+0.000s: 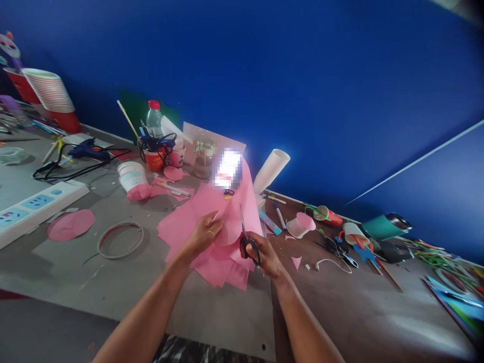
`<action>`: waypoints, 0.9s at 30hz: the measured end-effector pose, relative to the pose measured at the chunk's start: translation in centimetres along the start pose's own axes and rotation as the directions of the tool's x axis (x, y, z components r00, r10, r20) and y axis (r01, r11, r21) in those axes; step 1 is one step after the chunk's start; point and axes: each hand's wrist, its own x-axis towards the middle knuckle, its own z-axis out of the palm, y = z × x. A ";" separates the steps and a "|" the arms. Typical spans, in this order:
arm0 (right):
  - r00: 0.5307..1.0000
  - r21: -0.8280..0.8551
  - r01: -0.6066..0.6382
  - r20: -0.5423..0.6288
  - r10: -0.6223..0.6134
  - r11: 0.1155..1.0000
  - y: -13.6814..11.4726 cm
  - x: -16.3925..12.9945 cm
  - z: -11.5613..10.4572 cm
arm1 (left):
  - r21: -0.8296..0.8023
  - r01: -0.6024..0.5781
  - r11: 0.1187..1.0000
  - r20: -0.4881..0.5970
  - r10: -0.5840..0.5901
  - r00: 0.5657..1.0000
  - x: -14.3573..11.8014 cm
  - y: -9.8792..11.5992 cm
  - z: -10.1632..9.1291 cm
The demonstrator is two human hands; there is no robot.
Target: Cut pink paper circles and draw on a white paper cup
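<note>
My left hand (206,233) pinches the left edge of a pink paper piece (230,224) with a rounded lower edge. Black-handled scissors (254,248) are in my right hand (266,254), fingers through the loops. Their blades point up and away, against the right side of that paper. Whether the blades are apart is hard to make out. Beneath both hands lies a loose pile of pink paper sheets (227,269). Just beyond the paper stands a bright, blurred-out screen (228,169).
A white power strip (41,204), a pink paper disc (71,225) and a tape ring (120,241) lie left. Behind stand a glass jar (204,159) and stacked white cups (272,169). Right are a pink-topped cup (301,225), a white cable (335,262) and a teal bottle (383,226).
</note>
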 end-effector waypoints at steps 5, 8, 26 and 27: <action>1.000 -0.016 -0.019 -0.011 0.019 1.000 -0.1 0.1 0.0 | -0.007 0.017 1.000 0.014 -0.017 1.000 0.1 0.1 0.1; 0.999 -0.016 -0.032 -0.017 0.032 0.999 -0.2 0.1 0.0 | -0.012 0.020 1.000 0.003 -0.020 1.000 0.1 0.2 0.1; 0.998 -0.030 -0.066 -0.019 0.065 0.997 0.1 0.2 -0.3 | -0.032 0.041 0.999 0.013 -0.041 0.999 -0.1 0.4 -0.1; 0.998 -0.032 -0.067 -0.020 0.066 0.997 0.1 0.2 -0.3 | -0.034 0.043 0.998 0.020 -0.043 0.999 -0.1 0.4 -0.1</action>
